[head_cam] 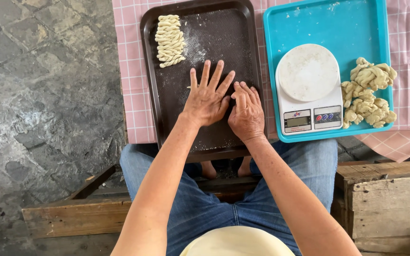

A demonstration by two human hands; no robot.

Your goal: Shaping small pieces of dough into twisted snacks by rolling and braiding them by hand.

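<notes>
We see a dark tray (243, 28) holding a row of twisted dough sticks (170, 40) well beyond our fingertips, and a teal tray (326, 19) carrying a white kitchen scale (308, 90) and a heap of dough lumps (368, 92) off to the right of our fingers. Our left hand (208, 97) lies flat, fingers spread wide; a thin dough strip (189, 87) peeks out beside its little finger. Our right hand (246, 111) rests curled alongside, gripping nothing visible. Pink checked cloth (131, 57), stone floor (34, 95).
</notes>
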